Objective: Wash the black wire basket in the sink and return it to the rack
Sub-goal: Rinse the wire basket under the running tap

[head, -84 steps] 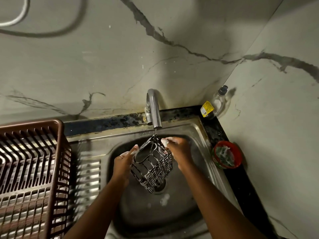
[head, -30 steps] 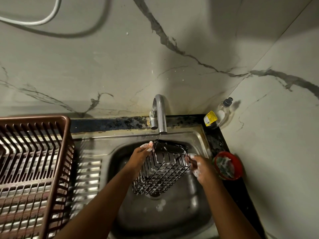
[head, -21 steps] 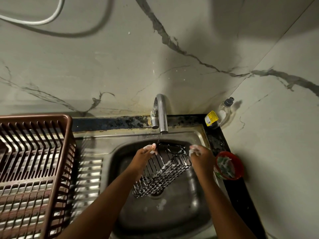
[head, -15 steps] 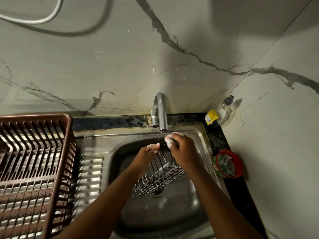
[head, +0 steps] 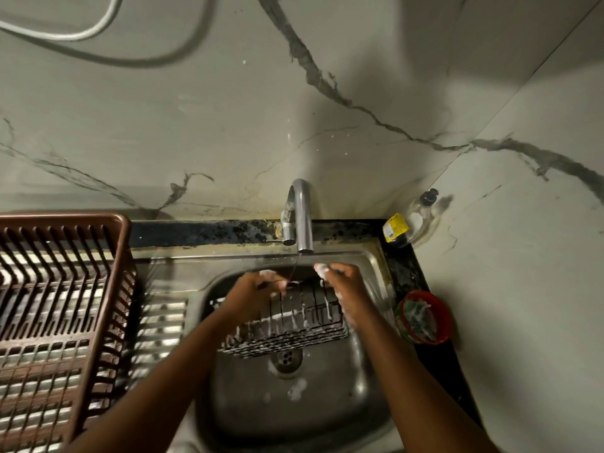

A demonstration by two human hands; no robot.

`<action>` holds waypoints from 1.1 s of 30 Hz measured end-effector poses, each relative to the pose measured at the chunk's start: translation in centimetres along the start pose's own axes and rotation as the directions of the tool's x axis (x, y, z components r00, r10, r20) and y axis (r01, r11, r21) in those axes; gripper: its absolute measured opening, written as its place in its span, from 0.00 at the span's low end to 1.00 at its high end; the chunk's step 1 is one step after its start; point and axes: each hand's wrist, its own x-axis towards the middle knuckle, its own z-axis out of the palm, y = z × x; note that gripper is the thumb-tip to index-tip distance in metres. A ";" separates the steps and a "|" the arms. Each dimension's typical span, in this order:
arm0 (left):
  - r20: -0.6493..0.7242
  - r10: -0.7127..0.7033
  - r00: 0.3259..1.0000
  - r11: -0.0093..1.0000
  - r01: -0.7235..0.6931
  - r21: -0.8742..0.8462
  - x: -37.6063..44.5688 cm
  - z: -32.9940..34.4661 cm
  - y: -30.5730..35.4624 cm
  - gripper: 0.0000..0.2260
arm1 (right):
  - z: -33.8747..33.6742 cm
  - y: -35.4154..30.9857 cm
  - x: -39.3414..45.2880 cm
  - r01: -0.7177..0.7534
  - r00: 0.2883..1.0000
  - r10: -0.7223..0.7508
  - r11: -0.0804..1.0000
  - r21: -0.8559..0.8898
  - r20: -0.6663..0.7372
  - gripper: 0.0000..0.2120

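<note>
Both hands hold the basket (head: 287, 317) over the sink (head: 369, 256), under the tap (head: 302, 217). A thin stream of water falls from the tap onto the far edge of the basket, between the two hands. The left hand (head: 258, 289) grips the far left part of the rim, its fingers curled around the wire. The right hand (head: 343, 289) grips the right side of the basket, with fingers bent over the top edge; white foam sits on its fingertips. The basket is tilted, with foam on its wires, and it hangs above the drain (head: 288, 359). Some spots of foam lie on the sink bottom near the drain.

At the left, the brown rack (head: 98, 308) stands on the draining board. At the right, on the dark counter, a red bowl (head: 443, 325) with a scrubber inside stands just beside the sink. A clear bottle (head: 416, 217) with a yellow label leans in the far corner against the marble wall.
</note>
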 end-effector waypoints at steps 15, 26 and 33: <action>-0.017 -0.164 0.986 0.986 0.163 -0.027 -0.4 -3.4 -0.6 0.12 | -3.0 1.1 1.5 -0.051 0.997 0.055 0.997 0.064 -0.058 0.13; -0.028 -0.262 0.965 0.963 0.260 -0.068 0.0 -2.1 -0.5 0.11 | -3.6 2.0 1.9 0.209 0.976 -0.214 0.842 -0.497 0.048 0.16; -0.047 -0.309 0.950 0.948 0.303 -0.095 0.4 -2.6 -0.8 0.10 | -2.7 1.8 2.0 0.166 0.986 -0.162 0.864 -0.475 0.051 0.05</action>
